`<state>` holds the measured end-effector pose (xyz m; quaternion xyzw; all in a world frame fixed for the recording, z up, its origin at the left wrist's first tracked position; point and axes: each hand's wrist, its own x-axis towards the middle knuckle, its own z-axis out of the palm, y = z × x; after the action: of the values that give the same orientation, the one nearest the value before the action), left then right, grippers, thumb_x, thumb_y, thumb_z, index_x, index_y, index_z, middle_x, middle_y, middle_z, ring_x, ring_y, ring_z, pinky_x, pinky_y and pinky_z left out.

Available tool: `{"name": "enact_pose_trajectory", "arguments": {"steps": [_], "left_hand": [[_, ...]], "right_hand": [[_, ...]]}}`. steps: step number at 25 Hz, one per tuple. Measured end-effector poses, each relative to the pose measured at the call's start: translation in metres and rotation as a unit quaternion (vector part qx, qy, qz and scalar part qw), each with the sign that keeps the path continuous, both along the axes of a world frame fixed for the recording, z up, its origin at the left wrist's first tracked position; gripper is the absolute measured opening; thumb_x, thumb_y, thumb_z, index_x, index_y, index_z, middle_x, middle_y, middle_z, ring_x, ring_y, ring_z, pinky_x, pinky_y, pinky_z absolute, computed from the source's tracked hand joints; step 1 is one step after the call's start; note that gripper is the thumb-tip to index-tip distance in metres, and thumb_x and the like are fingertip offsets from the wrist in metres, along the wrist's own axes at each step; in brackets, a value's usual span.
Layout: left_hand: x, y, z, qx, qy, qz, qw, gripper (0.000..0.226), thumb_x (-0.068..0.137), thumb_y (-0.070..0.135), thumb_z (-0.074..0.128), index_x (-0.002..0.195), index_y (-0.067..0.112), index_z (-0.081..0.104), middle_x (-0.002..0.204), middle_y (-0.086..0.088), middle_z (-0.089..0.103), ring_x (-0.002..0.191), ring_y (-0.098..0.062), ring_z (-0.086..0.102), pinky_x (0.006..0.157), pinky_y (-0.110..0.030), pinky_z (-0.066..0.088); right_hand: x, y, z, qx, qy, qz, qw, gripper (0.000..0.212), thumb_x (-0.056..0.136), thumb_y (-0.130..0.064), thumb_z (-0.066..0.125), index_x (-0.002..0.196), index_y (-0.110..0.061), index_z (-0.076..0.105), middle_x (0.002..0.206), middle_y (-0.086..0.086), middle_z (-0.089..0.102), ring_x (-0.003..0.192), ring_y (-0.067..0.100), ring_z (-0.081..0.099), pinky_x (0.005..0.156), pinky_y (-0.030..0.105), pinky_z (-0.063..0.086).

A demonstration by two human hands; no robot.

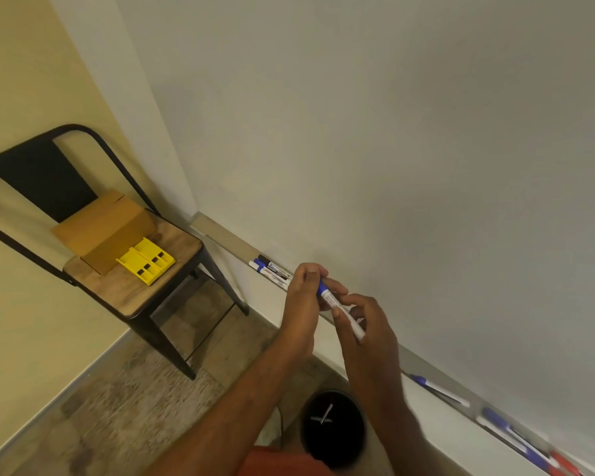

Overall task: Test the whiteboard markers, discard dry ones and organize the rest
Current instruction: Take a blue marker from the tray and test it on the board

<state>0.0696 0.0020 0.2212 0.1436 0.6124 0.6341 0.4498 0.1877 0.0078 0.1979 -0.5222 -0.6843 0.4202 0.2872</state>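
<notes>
holding a blue-capped marker (pixel 340 312) in front of the whiteboard (pixel 392 149), just above the tray (pixel 231 240) that runs along the board's bottom edge. left hand (pixel 303 297) curled around the blue cap end, fingers wrapped tight on it. right hand (pixel 364 324) pinching the white barrel lower down, thumb and fingers clasped around it, barrel end poking out below the fingers. marker tilted, cap up and to the left.

lying on the tray toward its left end, close beside the left hand: a small group of markers (pixel 270 267), blue and black caps pointing to the tray's left end, touching one another. farther along toward the tray's right end: one blue marker (pixel 433 388) alone, then a blurred cluster of blue and red markers (pixel 529 444) near the right edge.

standing on the floor below the tray, between the forearms: a black bin (pixel 334 427) with two pale sticks crossed inside, too blurred to identify.

set against the yellow wall at left: a metal chair (pixel 93 218) with a wooden seat, carrying a cardboard box (pixel 103 231) at the back of the seat and a yellow plastic holder (pixel 146 259) at the seat's front right, touching the box.
</notes>
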Motion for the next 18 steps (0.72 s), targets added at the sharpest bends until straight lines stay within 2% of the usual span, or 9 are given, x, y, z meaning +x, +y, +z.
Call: {"name": "enact_pose_trajectory", "arguments": {"steps": [1, 4, 7, 10, 12, 14, 15, 18], "left_hand": [[-0.008, 0.002, -0.011, -0.021, 0.008, -0.005, 1.0, 0.027, 0.11, 0.031, 0.038, 0.102, 0.015, 0.059, 0.079, -0.005, 0.076, 0.072, -0.024, 0.073, 0.09, -0.042, 0.06], [-0.045, 0.009, -0.049, -0.07, -0.02, -0.008, 0.997, 0.029, 0.11, 0.032, 0.037, 0.111, 0.012, 0.057, 0.093, -0.008, 0.078, 0.074, -0.026, 0.074, 0.093, -0.046, 0.059], [-0.077, 0.014, -0.078, -0.111, -0.066, 0.016, 0.991, 0.028, 0.11, 0.027, 0.037, 0.119, 0.008, 0.056, 0.102, -0.013, 0.077, 0.076, -0.029, 0.072, 0.094, -0.049, 0.058], [-0.104, 0.023, -0.102, -0.151, -0.068, 0.037, 0.985, 0.027, 0.11, 0.024, 0.037, 0.122, 0.006, 0.054, 0.099, -0.012, 0.076, 0.083, -0.031, 0.072, 0.089, -0.044, 0.06], [-0.119, 0.031, -0.116, -0.179, -0.061, 0.04, 0.981, 0.025, 0.11, 0.023, 0.038, 0.12, 0.006, 0.053, 0.092, -0.006, 0.074, 0.082, -0.027, 0.071, 0.084, -0.04, 0.06], [-0.131, 0.04, -0.129, -0.203, -0.053, 0.039, 0.977, 0.02, 0.11, 0.025, 0.038, 0.12, 0.013, 0.05, 0.089, -0.003, 0.071, 0.079, -0.022, 0.069, 0.085, -0.039, 0.058], [-0.137, 0.044, -0.136, -0.208, -0.051, 0.035, 0.976, 0.018, 0.11, 0.026, 0.039, 0.121, 0.015, 0.048, 0.091, -0.003, 0.07, 0.079, -0.021, 0.067, 0.088, -0.041, 0.056], [-0.158, 0.058, -0.154, -0.222, -0.009, 0.011, 0.975, 0.028, 0.109, 0.027, 0.043, 0.133, 0.013, 0.044, 0.113, -0.012, 0.064, 0.085, -0.026, 0.066, 0.078, -0.037, 0.053]], "right_hand": [[-0.006, 0.004, -0.009, -0.036, -0.005, 0.012, 0.999, 0.026, 0.099, -0.033, 0.062, 0.122, -0.02, 0.062, 0.11, -0.005, 0.067, 0.085, 0.001, 0.062, 0.076, 0.011, 0.052], [-0.037, 0.015, -0.044, -0.079, -0.049, 0.063, 0.994, 0.028, 0.101, -0.023, 0.062, 0.128, -0.016, 0.061, 0.118, -0.004, 0.064, 0.09, 0.0, 0.063, 0.094, 0.027, 0.056], [-0.059, 0.021, -0.065, -0.077, -0.134, 0.116, 0.981, 0.034, 0.1, -0.029, 0.062, 0.133, -0.019, 0.058, 0.128, -0.006, 0.06, 0.102, 0.003, 0.057, 0.095, 0.02, 0.048], [-0.081, 0.032, -0.087, -0.071, -0.172, 0.134, 0.973, 0.036, 0.1, -0.031, 0.061, 0.133, -0.018, 0.059, 0.13, -0.004, 0.057, 0.103, 0.005, 0.054, 0.091, 0.017, 0.045], [-0.094, 0.042, -0.102, -0.056, -0.207, 0.147, 0.966, 0.038, 0.1, -0.034, 0.06, 0.135, -0.017, 0.06, 0.131, -0.002, 0.06, 0.107, 0.01, 0.059, 0.094, 0.019, 0.047], [-0.107, 0.053, -0.117, -0.012, -0.236, 0.164, 0.958, 0.034, 0.102, -0.027, 0.06, 0.134, -0.02, 0.063, 0.13, -0.001, 0.062, 0.115, 0.015, 0.058, 0.098, 0.024, 0.048], [-0.113, 0.06, -0.123, 0.01, -0.242, 0.167, 0.956, 0.032, 0.101, -0.023, 0.06, 0.133, -0.021, 0.065, 0.129, -0.001, 0.064, 0.117, 0.016, 0.057, 0.099, 0.027, 0.048], [-0.135, 0.082, -0.135, 0.049, -0.26, 0.171, 0.949, 0.032, 0.1, -0.014, 0.06, 0.131, -0.02, 0.066, 0.125, 0.001, 0.065, 0.115, 0.02, 0.055, 0.096, 0.032, 0.05]]}}
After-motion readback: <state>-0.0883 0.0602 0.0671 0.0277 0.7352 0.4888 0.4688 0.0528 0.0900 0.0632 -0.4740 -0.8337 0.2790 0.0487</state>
